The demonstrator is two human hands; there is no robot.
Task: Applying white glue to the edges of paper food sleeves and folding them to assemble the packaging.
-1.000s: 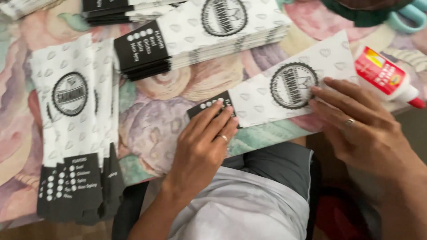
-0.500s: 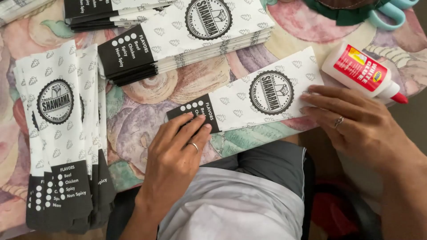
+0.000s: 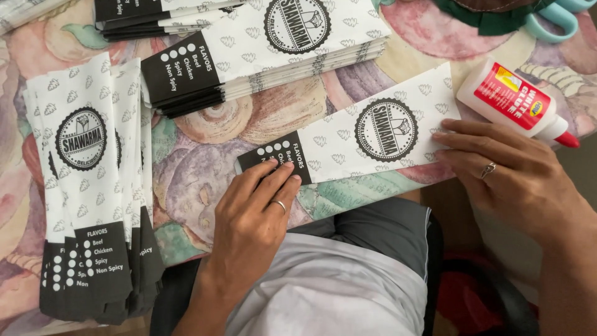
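Note:
A long white paper sleeve (image 3: pixel 348 140) with a black end and a round black logo lies flat on the patterned tablecloth (image 3: pixel 205 180) near the front edge. My left hand (image 3: pixel 258 208) presses its fingertips on the sleeve's black end. The fingers of my right hand (image 3: pixel 504 171) rest flat on the sleeve's white right end. Both hands wear a ring. A white glue bottle (image 3: pixel 510 99) with a red label and red tip lies just beyond my right hand.
A thick stack of the same sleeves (image 3: pixel 261 46) lies at the back centre. Another fanned pile (image 3: pixel 93 186) lies on the left. Teal scissors (image 3: pixel 550 18) and a dark green object (image 3: pixel 485 12) sit at the top right. My lap is below the table edge.
The view has shifted, so everything sits further left and down in the frame. Both hands stay pressed on the sleeve's two ends; the glue bottle has not moved on the table.

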